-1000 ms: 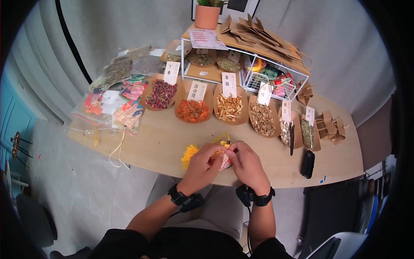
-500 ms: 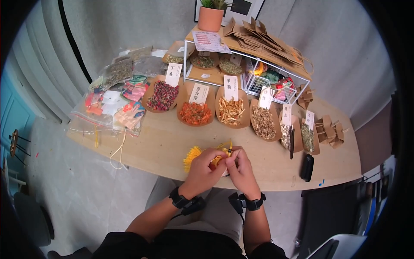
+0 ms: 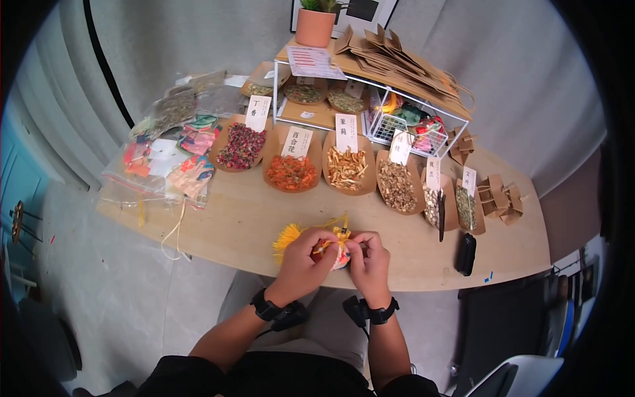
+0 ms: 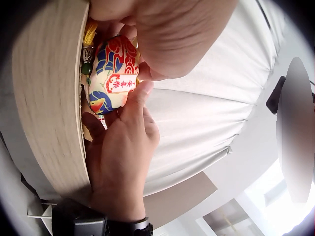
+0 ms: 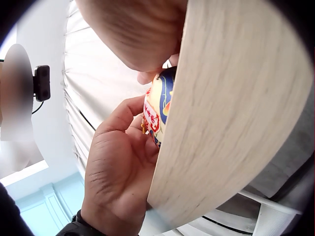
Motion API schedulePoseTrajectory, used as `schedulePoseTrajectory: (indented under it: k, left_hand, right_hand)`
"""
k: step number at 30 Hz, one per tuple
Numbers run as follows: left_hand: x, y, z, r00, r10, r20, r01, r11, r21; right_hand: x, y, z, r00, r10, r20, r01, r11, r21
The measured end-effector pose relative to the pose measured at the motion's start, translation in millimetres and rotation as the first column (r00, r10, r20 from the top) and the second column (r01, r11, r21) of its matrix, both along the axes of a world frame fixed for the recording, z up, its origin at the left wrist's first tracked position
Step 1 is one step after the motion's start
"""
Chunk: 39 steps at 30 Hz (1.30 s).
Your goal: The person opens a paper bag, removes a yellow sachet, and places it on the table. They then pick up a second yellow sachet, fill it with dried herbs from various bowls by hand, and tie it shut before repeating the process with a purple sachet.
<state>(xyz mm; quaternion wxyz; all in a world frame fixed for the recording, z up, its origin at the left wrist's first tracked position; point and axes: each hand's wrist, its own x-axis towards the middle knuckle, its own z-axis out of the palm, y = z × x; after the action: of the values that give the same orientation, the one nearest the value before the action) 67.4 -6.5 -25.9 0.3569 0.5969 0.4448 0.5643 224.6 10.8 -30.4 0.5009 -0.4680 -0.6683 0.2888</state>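
Observation:
Low over the near edge of the table, both hands work on a small plump fabric sachet (image 3: 341,258), printed in red, blue and cream with red characters. My left hand (image 3: 305,262) pinches it from the left, where thin yellow cord shows at the fingertips. From the other side, my right hand (image 3: 370,266) pinches its upper part with thumb and forefinger. A bright yellow tassel (image 3: 286,242) spreads out left of the left hand. Beside the sachet (image 4: 112,81) in the left wrist view hangs a green bead (image 4: 86,69). The fingertips partly hide its neck.
Kraft paper trays of dried flowers and herbs, such as red buds (image 3: 241,147) and orange petals (image 3: 291,173), stand in an arc behind the hands. A black case (image 3: 465,255) lies right. Plastic bags with fabric pouches (image 3: 192,175) lie left, and a white-framed shelf (image 3: 370,83) stands behind.
The hands have drawn slightly apart since half a second ago, and more of the sachet shows between them. My right hand has turned more upright. The sachet stays at the table's near edge.

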Motion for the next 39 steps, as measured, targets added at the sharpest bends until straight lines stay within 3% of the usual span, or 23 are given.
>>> schedulePoseTrajectory:
  k: [3, 9, 12, 24, 27, 30, 33, 36, 39]
  left_hand:
    - [1, 0, -3, 0.995, 0.025, 0.099, -0.020, 0.998, -0.056]
    - [0, 0, 0, 0.997, 0.034, 0.069, -0.031, 0.999, -0.044]
    - [1, -1, 2, 0.998, 0.048, 0.028, -0.047, 0.999, -0.009]
    - [5, -2, -3, 0.992, 0.124, -0.038, -0.123, 0.992, 0.027]
    - [6, -1, -5, 0.994, 0.106, -0.006, -0.105, 0.994, 0.037]
    - [6, -1, -5, 0.996, 0.087, 0.007, -0.087, 0.995, 0.050]
    - [6, -3, 4, 0.987, 0.106, -0.119, -0.095, 0.991, 0.096]
    - [8, -2, 4, 0.980, 0.164, -0.115, -0.155, 0.985, 0.081]
    - [7, -2, 2, 0.985, 0.170, -0.030, -0.171, 0.985, -0.036]
  right_hand:
    - [4, -3, 6, 0.998, 0.049, 0.033, -0.047, 0.997, -0.064]
    - [0, 5, 0, 0.997, 0.066, 0.032, -0.069, 0.993, 0.100]
    - [-3, -4, 15, 0.993, 0.005, 0.114, -0.009, 0.999, 0.036]
    - [-6, -8, 20, 0.950, -0.148, 0.274, 0.044, 0.935, 0.351]
    - [-3, -2, 18, 0.943, -0.132, 0.304, -0.028, 0.881, 0.471]
    - [-5, -8, 26, 0.955, -0.108, 0.276, 0.004, 0.936, 0.351]
    - [-3, -9, 13, 0.974, -0.105, 0.200, 0.045, 0.958, 0.282]
    - [-10, -6, 10, 0.982, -0.156, 0.103, 0.110, 0.928, 0.356]
    - [-7, -7, 8, 0.947, -0.184, 0.263, 0.065, 0.913, 0.403]
